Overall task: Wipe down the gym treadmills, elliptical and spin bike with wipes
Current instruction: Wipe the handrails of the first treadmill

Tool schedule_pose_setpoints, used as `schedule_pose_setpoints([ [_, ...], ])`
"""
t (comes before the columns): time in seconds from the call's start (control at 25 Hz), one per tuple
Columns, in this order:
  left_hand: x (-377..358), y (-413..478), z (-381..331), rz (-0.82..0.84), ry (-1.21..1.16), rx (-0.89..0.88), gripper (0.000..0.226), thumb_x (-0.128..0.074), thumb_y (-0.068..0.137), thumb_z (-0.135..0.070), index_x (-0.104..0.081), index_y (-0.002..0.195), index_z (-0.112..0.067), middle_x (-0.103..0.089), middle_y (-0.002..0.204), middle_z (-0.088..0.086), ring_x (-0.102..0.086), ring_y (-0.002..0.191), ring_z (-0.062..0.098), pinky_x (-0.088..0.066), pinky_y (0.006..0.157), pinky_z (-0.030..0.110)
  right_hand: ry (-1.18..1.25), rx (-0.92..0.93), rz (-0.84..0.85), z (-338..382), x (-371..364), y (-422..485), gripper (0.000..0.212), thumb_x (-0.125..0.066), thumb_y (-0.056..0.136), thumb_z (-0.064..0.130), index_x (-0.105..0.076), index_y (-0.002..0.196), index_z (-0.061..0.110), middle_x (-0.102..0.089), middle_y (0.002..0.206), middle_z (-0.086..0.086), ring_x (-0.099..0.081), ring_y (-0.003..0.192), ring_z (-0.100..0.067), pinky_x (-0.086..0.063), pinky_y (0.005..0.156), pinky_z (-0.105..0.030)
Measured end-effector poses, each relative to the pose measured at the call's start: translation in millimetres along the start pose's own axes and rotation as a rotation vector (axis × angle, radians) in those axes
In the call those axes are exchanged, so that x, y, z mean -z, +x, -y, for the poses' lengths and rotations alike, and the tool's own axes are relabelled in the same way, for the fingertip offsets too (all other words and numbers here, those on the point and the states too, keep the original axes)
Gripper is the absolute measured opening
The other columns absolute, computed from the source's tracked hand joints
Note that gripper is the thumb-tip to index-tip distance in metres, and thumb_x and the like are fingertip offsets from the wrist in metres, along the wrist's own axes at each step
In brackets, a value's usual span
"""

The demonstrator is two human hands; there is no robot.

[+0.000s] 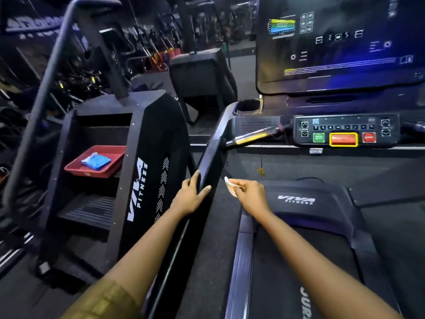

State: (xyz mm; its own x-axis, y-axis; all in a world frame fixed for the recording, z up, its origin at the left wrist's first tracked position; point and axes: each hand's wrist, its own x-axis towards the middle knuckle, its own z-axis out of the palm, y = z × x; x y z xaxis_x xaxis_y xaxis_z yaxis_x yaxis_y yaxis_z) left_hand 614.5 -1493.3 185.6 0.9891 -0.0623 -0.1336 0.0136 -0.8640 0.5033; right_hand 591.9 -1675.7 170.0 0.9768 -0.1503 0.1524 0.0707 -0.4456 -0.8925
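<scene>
White wipe pinched in right hand, just right of left hand gripping black treadmill handrail.

Dim gym, blue glow off the console screen (reflections too), background blurred, edges bent by the wide lens.
</scene>
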Motion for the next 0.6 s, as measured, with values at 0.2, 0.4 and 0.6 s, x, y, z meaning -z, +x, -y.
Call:
schedule_pose_setpoints([
  [0.2, -3, 5, 1, -0.075, 0.058, 0.012, 0.064, -0.036, 0.093, -0.057, -0.014, 0.149, -0.037, -0.027, 0.151, 0.002, -0.042, 0.130, 0.028, -0.034, 0.103, 0.040, 0.104, -0.003, -0.035, -19, -26, 86, 0.034, -0.049, 0.087, -0.002, -0.068, 0.112, 0.011, -0.068, 0.111, -0.007, -0.063, 0.098, -0.017, -0.045, 0.087, -0.023],
  [0.4, -5, 7, 2, -0.074, 0.087, 0.041, 0.064, -0.033, 0.090, -0.062, -0.009, 0.147, -0.045, -0.025, 0.150, -0.006, -0.045, 0.127, 0.022, -0.039, 0.103, 0.039, 0.241, 0.083, -0.107, -21, -57, 160, 0.034, -0.047, 0.087, -0.010, -0.066, 0.113, 0.003, -0.066, 0.111, -0.009, -0.059, 0.102, -0.012, -0.037, 0.087, -0.001],
  [0.6, -3, 4, 0, -0.070, 0.098, 0.058, 0.064, -0.029, 0.086, -0.067, -0.004, 0.143, -0.054, -0.026, 0.146, -0.016, -0.051, 0.119, 0.016, -0.041, 0.097, 0.033, 0.357, 0.249, -0.199, -39, -91, 167, 0.033, -0.050, 0.085, -0.010, -0.063, 0.114, -0.004, -0.065, 0.114, -0.012, -0.058, 0.108, -0.013, -0.040, 0.097, -0.011],
])
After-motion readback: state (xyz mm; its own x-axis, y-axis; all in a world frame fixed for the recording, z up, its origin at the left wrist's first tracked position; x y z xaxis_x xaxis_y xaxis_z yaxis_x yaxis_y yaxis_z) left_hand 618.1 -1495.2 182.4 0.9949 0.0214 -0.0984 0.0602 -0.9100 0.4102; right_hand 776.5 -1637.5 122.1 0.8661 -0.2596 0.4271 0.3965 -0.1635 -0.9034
